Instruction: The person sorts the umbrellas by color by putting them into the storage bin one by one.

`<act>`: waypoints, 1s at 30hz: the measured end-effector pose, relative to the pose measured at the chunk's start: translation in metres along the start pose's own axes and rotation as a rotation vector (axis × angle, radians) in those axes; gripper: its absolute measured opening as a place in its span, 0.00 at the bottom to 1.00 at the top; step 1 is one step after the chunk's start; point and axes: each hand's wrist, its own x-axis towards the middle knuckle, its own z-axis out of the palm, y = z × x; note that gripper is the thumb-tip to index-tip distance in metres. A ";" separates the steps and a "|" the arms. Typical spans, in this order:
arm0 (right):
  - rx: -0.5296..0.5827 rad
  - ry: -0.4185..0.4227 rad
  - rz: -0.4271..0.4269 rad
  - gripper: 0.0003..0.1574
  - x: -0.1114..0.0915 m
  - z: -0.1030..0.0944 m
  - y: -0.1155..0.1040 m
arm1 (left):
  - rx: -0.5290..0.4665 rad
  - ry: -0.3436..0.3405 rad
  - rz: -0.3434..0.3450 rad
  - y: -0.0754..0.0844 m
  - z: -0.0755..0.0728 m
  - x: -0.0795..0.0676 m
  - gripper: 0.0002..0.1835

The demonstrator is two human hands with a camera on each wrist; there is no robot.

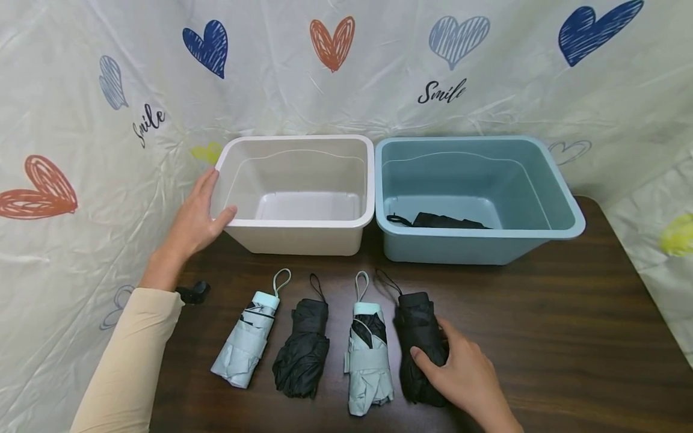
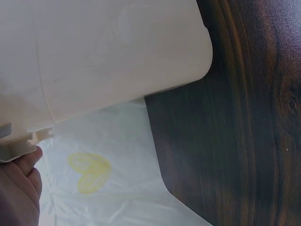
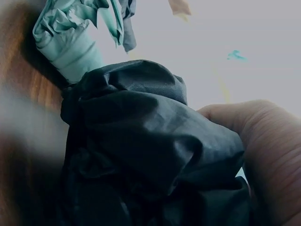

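My left hand (image 1: 196, 219) rests on the left front corner of the white bin (image 1: 303, 224), its fingers along the rim and the thumb at the front edge. In the left wrist view, fingers (image 2: 29, 162) touch beneath the rim. At the right end of a row of folded umbrellas, my right hand (image 1: 468, 373) grips a black folded umbrella (image 1: 417, 337), thumb over its top and fingers at its right side, partly hidden. Beside it lie a pale blue umbrella (image 1: 369, 367), another black umbrella (image 1: 303, 355) and another pale blue umbrella (image 1: 246, 343).
Right of the white bin stands a blue bin (image 1: 444, 252), with a black umbrella (image 1: 446, 221) inside. Both bins stand at the back of the dark wooden table (image 1: 585, 337). Behind hangs a white sheet (image 1: 379, 90) with printed hearts.
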 end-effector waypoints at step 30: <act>0.126 0.043 -0.206 0.47 0.006 -0.043 -0.003 | 0.009 0.000 -0.009 0.002 0.001 0.001 0.48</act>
